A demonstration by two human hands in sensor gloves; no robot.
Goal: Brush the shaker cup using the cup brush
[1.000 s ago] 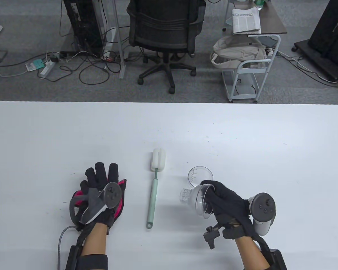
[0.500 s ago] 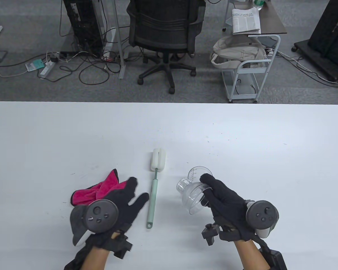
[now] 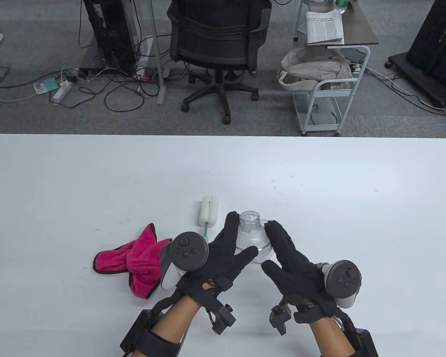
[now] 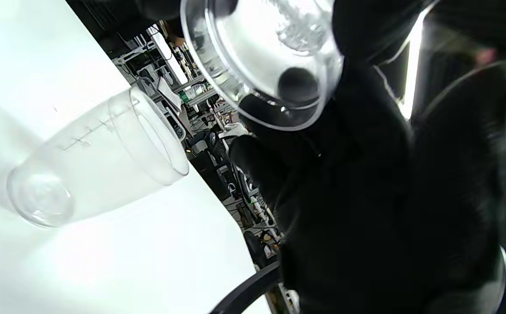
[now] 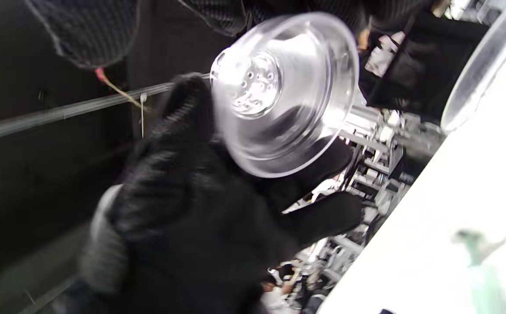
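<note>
Left hand (image 3: 228,254) and right hand (image 3: 291,260) both grip clear shaker lid (image 3: 251,234), held above worktop (image 3: 59,186). Shaker cup (image 4: 96,161) lies on side below. Cup brush (image 3: 209,212) beside left hand, part. hidden.

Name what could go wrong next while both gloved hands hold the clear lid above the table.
1. The clear domed plastic lid seems held only between the fingers of the left hand and right hand, so it may slip.
2. The clear marked plastic cup lies on its side and could roll if bumped.
</note>
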